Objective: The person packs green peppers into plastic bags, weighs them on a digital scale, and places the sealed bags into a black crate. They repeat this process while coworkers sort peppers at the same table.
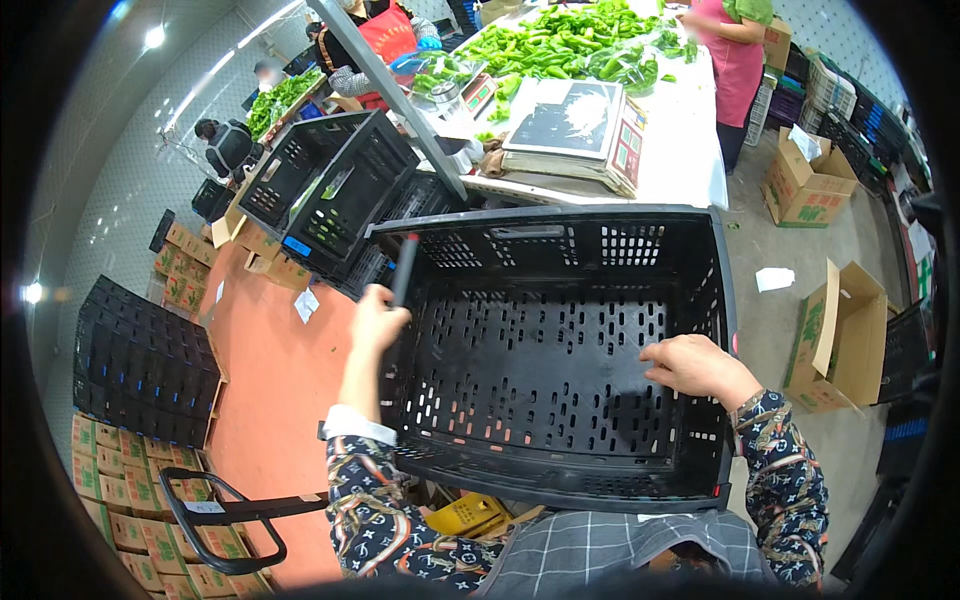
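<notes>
A large black plastic crate [540, 350] with slotted walls and floor lies before me, and I see no goods in it. At its left end, the fingers of my left hand [378, 322] are closed on the upper edge of the crate's end panel, which is tilted and slightly blurred. My right hand [698, 368] hangs over the crate's inside near the right wall. Its fingers point left, loosely bent and apart, with nothing visible in them.
Beyond the crate, a scale [565, 125] stands on a white table [690, 150] with a heap of green peppers [560, 40]. More black crates [330, 190] sit at left. A cart handle [225, 515] juts out lower left. Open cardboard boxes [835, 340] stand at right. Other people work around the table.
</notes>
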`<act>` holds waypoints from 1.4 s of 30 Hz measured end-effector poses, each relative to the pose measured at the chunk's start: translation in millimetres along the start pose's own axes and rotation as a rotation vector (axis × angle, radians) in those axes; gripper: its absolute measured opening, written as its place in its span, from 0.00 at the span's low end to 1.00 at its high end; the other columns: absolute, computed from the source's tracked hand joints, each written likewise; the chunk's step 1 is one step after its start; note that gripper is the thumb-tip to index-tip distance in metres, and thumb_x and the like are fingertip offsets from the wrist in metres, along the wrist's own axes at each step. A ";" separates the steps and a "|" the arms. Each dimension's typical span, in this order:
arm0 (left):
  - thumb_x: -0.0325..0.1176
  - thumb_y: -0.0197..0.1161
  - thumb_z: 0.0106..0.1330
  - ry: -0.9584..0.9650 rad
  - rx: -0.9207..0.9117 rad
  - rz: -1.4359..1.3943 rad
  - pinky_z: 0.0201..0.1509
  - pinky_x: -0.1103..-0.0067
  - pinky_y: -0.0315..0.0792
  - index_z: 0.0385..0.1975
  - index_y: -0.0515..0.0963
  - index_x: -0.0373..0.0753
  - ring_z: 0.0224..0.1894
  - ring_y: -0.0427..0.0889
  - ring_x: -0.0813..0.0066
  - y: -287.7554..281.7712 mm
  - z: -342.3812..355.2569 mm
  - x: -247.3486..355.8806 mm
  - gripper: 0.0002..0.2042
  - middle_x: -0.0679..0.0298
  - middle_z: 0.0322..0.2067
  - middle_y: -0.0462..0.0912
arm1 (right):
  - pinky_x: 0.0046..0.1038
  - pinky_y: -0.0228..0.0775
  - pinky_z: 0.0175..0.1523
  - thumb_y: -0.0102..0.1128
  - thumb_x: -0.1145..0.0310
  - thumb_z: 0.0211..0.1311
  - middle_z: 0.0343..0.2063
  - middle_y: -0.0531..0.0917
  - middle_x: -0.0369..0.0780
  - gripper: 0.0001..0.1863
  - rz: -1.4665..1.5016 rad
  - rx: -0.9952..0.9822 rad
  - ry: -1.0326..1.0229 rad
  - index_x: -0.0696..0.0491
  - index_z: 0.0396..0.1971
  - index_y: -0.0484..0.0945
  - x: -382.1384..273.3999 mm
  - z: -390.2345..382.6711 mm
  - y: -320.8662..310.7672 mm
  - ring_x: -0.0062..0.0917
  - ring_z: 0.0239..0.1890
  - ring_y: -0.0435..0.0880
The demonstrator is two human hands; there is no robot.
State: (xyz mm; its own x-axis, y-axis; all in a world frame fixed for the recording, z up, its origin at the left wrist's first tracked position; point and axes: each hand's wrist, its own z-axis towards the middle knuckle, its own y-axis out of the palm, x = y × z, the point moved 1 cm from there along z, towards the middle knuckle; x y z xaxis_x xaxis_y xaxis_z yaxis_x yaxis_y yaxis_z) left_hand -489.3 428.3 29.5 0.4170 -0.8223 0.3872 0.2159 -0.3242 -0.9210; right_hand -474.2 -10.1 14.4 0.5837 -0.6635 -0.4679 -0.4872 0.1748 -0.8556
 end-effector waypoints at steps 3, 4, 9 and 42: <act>0.37 0.63 0.47 -0.113 0.448 0.217 0.38 0.70 0.71 0.38 0.69 0.40 0.35 0.78 0.62 -43.4 -3.3 -46.5 0.18 0.59 0.31 0.79 | 0.34 0.69 0.41 0.53 0.64 0.52 0.29 0.79 0.45 0.14 -0.002 0.018 -0.020 0.55 0.37 0.74 -5.7 -0.4 -6.2 0.37 0.35 0.78; 0.37 0.63 0.48 -0.048 0.516 0.222 0.38 0.71 0.71 0.38 0.69 0.40 0.35 0.78 0.63 -45.3 -4.7 -44.8 0.18 0.59 0.31 0.79 | 0.34 0.69 0.40 0.53 0.63 0.53 0.28 0.79 0.45 0.13 0.036 0.058 -0.040 0.55 0.36 0.74 -6.9 -0.1 -8.8 0.37 0.35 0.78; 0.41 0.58 0.56 0.383 0.296 -0.129 0.27 0.69 0.69 0.21 0.71 0.38 0.23 0.76 0.58 -8.8 -11.9 -6.9 0.13 0.56 0.18 0.75 | 0.31 0.70 0.35 0.52 0.61 0.56 0.25 0.79 0.44 0.12 0.208 0.138 -0.118 0.53 0.34 0.75 -53.8 12.2 -25.2 0.36 0.30 0.79; 0.34 0.59 0.53 0.300 0.518 0.181 0.46 0.71 0.68 0.46 0.70 0.40 0.42 0.75 0.59 -55.4 13.6 49.6 0.18 0.54 0.39 0.76 | 0.29 0.70 0.35 0.54 0.61 0.55 0.29 0.78 0.43 0.13 0.310 0.545 -0.183 0.53 0.36 0.74 -25.0 -15.6 -14.7 0.35 0.31 0.78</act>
State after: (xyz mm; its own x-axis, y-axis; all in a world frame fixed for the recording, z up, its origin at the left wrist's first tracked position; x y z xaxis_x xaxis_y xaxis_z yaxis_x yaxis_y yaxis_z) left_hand -468.5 411.9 100.3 0.2376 -0.9628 0.1287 0.5965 0.0401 -0.8016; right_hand -491.7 -7.5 42.1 0.5937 -0.3968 -0.7001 -0.2796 0.7140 -0.6418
